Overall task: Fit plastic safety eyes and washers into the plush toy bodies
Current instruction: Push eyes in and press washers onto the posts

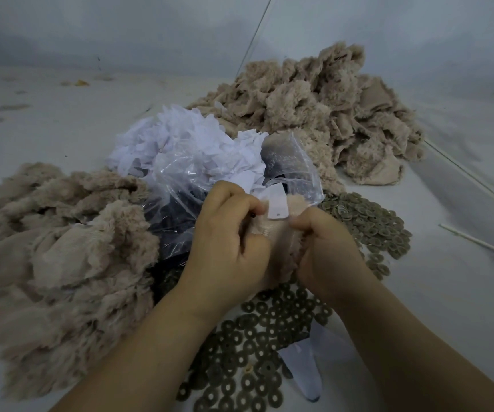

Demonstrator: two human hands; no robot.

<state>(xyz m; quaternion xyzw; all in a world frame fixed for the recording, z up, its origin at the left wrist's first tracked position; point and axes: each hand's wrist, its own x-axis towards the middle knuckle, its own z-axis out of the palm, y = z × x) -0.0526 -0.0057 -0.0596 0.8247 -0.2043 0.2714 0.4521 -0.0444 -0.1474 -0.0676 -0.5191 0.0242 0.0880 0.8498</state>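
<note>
Both hands hold one beige plush body turned inside out, at the centre of the head view. My left hand grips its left side and pinches a small dark safety eye at its fingertips. My right hand grips the right side of the fabric. A white patch with a small hole lies on the fabric between the hands. Several flat round washers lie loose on the table below the hands, and more washers are heaped to the right.
A pile of beige plush bodies lies at the left and a larger one at the back right. White patches spill from a clear plastic bag holding dark eyes. A thin white stick lies at the right.
</note>
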